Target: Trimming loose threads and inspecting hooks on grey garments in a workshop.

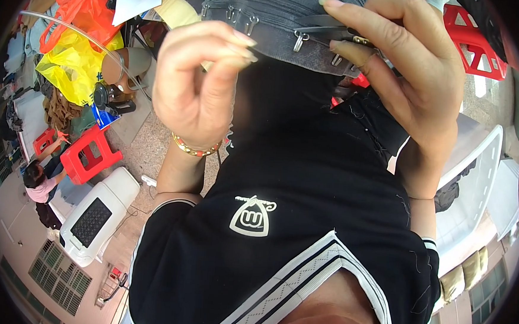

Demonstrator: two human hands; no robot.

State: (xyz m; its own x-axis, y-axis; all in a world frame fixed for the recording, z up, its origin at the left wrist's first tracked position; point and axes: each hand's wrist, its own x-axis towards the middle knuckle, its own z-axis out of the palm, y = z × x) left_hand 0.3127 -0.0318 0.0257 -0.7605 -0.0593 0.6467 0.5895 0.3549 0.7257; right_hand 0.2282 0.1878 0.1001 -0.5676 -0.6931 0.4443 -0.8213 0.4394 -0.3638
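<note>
Left hand (196, 84) pinched, can't tell on what; right hand (417, 62) grips dark pointed tool (330, 32) at grey fabric (270, 48)'s lower edge, likely soft, light: hold between hooks (298, 44).

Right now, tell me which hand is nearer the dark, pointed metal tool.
Right: the right hand grips the tool between thumb and fingers; the left hand is apart, left of it, fingertips pinched.

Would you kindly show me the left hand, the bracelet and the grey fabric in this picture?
Left hand (191, 89), head view: the middle of the hand.
Bracelet (193, 151), head view: the band at the wrist.
Grey fabric (271, 43), head view: its lower border.
</note>
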